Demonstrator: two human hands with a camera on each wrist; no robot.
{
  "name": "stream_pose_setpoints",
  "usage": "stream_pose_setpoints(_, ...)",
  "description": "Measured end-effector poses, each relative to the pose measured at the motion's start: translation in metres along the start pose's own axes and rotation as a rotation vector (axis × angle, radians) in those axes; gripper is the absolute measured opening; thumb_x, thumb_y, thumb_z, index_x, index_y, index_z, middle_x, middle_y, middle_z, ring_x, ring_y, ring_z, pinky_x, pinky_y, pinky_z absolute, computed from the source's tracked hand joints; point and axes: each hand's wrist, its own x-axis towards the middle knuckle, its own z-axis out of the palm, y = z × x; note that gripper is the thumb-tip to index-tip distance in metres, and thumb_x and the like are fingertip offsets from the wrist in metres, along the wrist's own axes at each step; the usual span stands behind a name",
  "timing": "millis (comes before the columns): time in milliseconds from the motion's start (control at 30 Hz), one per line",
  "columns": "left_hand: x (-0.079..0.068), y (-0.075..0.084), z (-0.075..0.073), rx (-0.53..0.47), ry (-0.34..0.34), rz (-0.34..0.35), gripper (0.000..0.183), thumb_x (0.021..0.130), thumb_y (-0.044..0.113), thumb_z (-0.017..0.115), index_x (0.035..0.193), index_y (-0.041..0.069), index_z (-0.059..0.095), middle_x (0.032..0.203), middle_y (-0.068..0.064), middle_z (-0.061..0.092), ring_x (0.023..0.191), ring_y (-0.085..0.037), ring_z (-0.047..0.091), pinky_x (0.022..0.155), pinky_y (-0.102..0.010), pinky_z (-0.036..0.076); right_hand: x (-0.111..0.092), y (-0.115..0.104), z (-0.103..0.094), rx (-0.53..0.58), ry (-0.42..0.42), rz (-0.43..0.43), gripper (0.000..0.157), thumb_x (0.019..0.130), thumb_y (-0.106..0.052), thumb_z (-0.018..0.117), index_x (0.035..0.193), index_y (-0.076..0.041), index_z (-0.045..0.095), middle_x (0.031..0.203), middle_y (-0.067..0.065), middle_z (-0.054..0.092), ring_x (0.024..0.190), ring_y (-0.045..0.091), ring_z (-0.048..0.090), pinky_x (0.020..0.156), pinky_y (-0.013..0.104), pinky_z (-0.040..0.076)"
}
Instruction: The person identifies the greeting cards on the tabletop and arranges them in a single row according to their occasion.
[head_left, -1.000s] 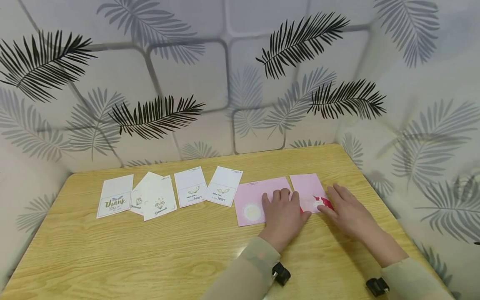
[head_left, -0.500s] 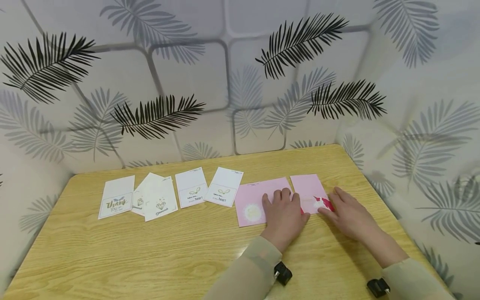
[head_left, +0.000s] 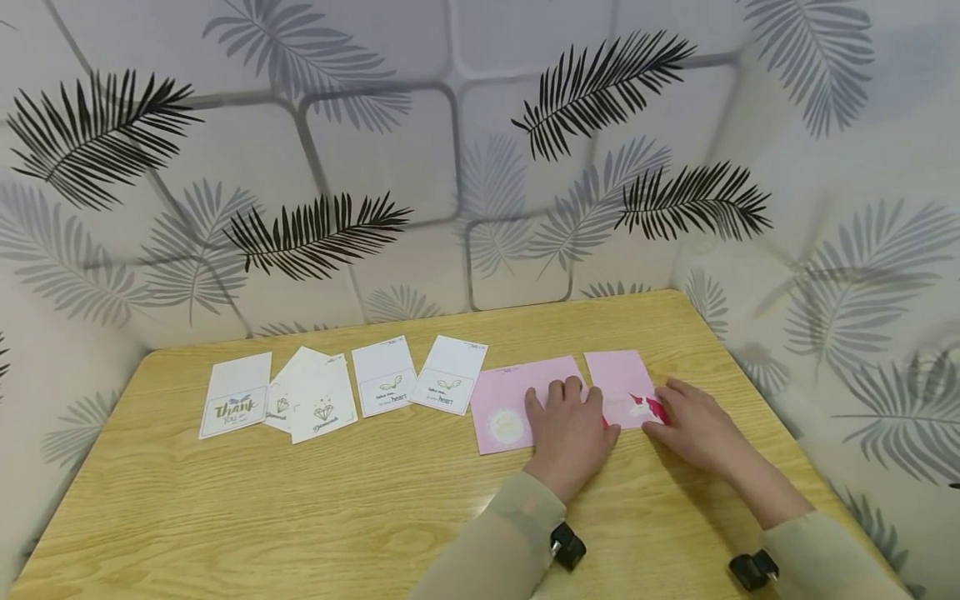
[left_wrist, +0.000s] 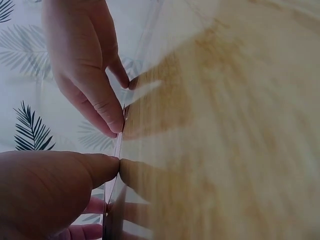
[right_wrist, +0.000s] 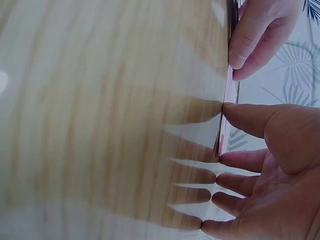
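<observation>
My left hand rests on the larger pink card, its fingers over the card's right part and its thumb on the table beside it. A pale round print shows left of the hand; what lies under the fingers is hidden. My right hand touches the lower right corner of a smaller pink card with a red and white figure printed on it. In the right wrist view, the fingertips and thumb are spread against the tabletop around the card's edge. Both cards lie flat, a narrow gap between them.
To the left lie two white "take me" wing cards, white diamond cards overlapping each other, and a white "Thank you" card. The wooden table meets a leaf-patterned wall covering at its back and sides.
The smaller pink card has shifted slightly right, away from the larger one. My right hand's fingers have drawn in a little at its corner. My left hand has stayed in place.
</observation>
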Motion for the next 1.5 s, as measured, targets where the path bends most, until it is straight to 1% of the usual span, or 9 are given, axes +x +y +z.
stream_pose_setpoints(400,-0.001,0.002,-0.003,0.003,0.007,-0.009,0.051,0.105,0.064,0.064,0.142,0.030,0.071,0.142,0.000,0.061,0.131,-0.025,0.054,0.111,-0.062,0.040,0.010,-0.002,-0.007,0.079,-0.017,0.072,0.058,0.092,-0.019,0.084,0.129,0.021,0.064,0.143,0.047,0.054,0.136,0.065,0.049,0.113,0.076,0.037)
stream_pose_setpoints(733,-0.001,0.002,0.000,0.019,0.029,-0.011,0.049,0.105,0.064,0.064,0.139,0.031,0.072,0.139,0.000,0.061,0.129,-0.024,0.054,0.110,-0.062,0.039,0.015,-0.006,-0.012,0.179,-0.073,0.198,0.063,0.095,-0.022,0.080,0.137,0.021,0.060,0.144,0.049,0.047,0.131,0.070,0.044,0.109,0.077,0.039)
stream_pose_setpoints(867,-0.001,0.002,0.000,0.015,0.029,-0.012,0.049,0.105,0.064,0.064,0.140,0.031,0.072,0.139,0.000,0.061,0.129,-0.025,0.054,0.110,-0.062,0.039,0.016,-0.009,-0.016,0.218,-0.089,0.196,0.061,0.097,-0.018,0.079,0.137,0.024,0.059,0.140,0.049,0.049,0.132,0.066,0.046,0.111,0.074,0.040)
stream_pose_setpoints(967,0.000,0.002,0.002,0.013,0.019,-0.014,0.049,0.105,0.064,0.063,0.141,0.031,0.071,0.140,0.000,0.060,0.130,-0.025,0.053,0.111,-0.063,0.038,0.017,-0.010,-0.016,0.275,-0.078,0.152,0.033,0.096,-0.012,0.079,0.112,0.016,0.070,0.103,0.032,0.064,0.100,0.047,0.061,0.090,0.053,0.056)
stream_pose_setpoints(1100,0.001,0.002,0.004,0.014,0.018,-0.018,0.050,0.105,0.065,0.063,0.141,0.031,0.071,0.140,0.000,0.060,0.131,-0.025,0.053,0.111,-0.063,0.038,0.019,-0.009,-0.018,0.353,-0.075,0.141,0.020,0.097,-0.005,0.076,0.106,0.012,0.071,0.090,0.023,0.067,0.080,0.027,0.059,0.066,0.032,0.048)
stream_pose_setpoints(1167,0.001,0.002,0.003,0.015,0.017,-0.020,0.050,0.105,0.065,0.063,0.141,0.031,0.071,0.140,0.000,0.060,0.131,-0.025,0.053,0.111,-0.063,0.039,0.019,-0.009,-0.021,0.375,-0.095,0.183,0.039,0.100,-0.005,0.073,0.127,0.021,0.066,0.115,0.039,0.069,0.095,0.040,0.069,0.074,0.036,0.056)
stream_pose_setpoints(1233,0.000,0.003,0.002,0.011,0.005,-0.022,0.051,0.105,0.065,0.063,0.142,0.031,0.071,0.141,0.000,0.060,0.131,-0.025,0.053,0.112,-0.063,0.038,0.019,-0.009,-0.024,0.394,-0.115,0.225,0.059,0.103,-0.007,0.071,0.145,0.028,0.049,0.141,0.046,0.058,0.117,0.049,0.067,0.084,0.043,0.059)
stream_pose_setpoints(1333,0.000,0.003,0.001,0.006,-0.003,-0.025,0.051,0.105,0.064,0.063,0.143,0.031,0.071,0.143,-0.001,0.060,0.132,-0.026,0.053,0.113,-0.063,0.038,0.019,-0.008,-0.027,0.435,-0.139,0.284,0.064,0.106,-0.010,0.068,0.153,0.025,0.042,0.151,0.045,0.050,0.134,0.056,0.059,0.095,0.048,0.058)
stream_pose_setpoints(1500,0.000,0.004,0.000,0.000,-0.001,-0.027,0.051,0.105,0.064,0.064,0.143,0.031,0.071,0.143,-0.001,0.060,0.133,-0.026,0.052,0.114,-0.064,0.038,0.016,-0.007,-0.026,0.527,-0.133,0.343,0.066,0.108,-0.013,0.066,0.159,0.019,0.039,0.160,0.042,0.044,0.144,0.055,0.051,0.108,0.052,0.053)
